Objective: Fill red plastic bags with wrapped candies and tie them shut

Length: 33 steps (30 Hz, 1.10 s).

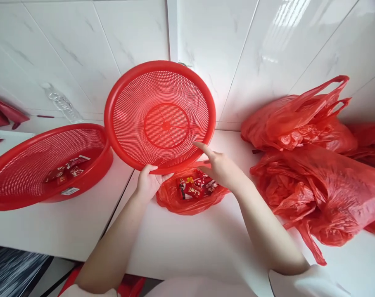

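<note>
An empty red mesh plastic basket (166,126) is tipped up on edge, its inside facing me. My left hand (148,181) grips its lower rim, thumb over the edge and fingers beneath. At the lower right rim is my right hand (220,165), index finger stretched over the basket's inside and thumb apart below; firm contact is unclear. Just under the basket, an open red plastic bag (190,209) lies on the white table, holding several small red packets (194,189) with printed lettering. The basket hides the bag's far side.
A second red basket (91,181) stands on the left, tilted, with several red packets inside. Behind it is a clear plastic bottle (63,105). Full red plastic bags (330,189) pile up on the right. A tiled wall (212,49) closes off the back.
</note>
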Available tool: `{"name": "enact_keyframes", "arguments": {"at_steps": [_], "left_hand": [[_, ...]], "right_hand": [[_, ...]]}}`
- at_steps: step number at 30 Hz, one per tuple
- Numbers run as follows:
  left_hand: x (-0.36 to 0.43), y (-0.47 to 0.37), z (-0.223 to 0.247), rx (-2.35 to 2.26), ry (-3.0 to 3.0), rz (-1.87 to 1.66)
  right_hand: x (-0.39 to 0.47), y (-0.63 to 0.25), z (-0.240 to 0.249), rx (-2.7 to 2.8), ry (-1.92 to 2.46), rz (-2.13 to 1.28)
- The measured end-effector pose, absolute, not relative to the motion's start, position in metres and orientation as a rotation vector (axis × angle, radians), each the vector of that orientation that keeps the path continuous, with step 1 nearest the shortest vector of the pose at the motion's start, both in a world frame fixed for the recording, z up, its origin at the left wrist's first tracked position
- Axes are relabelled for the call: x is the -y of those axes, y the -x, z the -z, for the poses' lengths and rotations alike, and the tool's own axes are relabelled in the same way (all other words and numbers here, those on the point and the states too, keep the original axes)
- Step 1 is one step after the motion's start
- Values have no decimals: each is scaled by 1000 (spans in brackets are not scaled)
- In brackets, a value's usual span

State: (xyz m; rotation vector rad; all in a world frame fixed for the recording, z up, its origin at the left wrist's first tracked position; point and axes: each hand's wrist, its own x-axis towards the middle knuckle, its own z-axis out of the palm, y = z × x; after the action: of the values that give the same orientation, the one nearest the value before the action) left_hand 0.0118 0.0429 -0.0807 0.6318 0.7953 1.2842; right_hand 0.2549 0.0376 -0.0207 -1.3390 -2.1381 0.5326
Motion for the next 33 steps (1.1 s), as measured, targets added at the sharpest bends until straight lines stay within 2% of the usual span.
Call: {"name": "enact_keyframes", "arguments": {"at_steps": [4,7,11,13,16,19,26,33], "left_hand": [[-38,-4,72,-780,-979,-1032],[-36,10,59,-1034,-1472,-884],[-37,44,48,-1704,-1975,-1362],[-37,65,48,-2085,-2049,-1493],[-38,92,55,-2532,-1916,-1467],[-40,105,62,-2739,-1800,-1402],[-45,105,64,-2798,-2030,-1295],[-58,71,78,-2409,-2344,-1301]], "right_hand": [[-47,-258,24,2024,1371,-293],[-51,-267,19,1838,1348,-151],[-45,-284,4,1671,1325,-21],[-40,-293,-3,1587,1357,14],[-31,-306,-11,1489,1388,54],[-22,-316,-19,1451,1395,122],[-9,-317,-35,1414,1375,162],[-9,-311,-35,1459,1349,127]]}}
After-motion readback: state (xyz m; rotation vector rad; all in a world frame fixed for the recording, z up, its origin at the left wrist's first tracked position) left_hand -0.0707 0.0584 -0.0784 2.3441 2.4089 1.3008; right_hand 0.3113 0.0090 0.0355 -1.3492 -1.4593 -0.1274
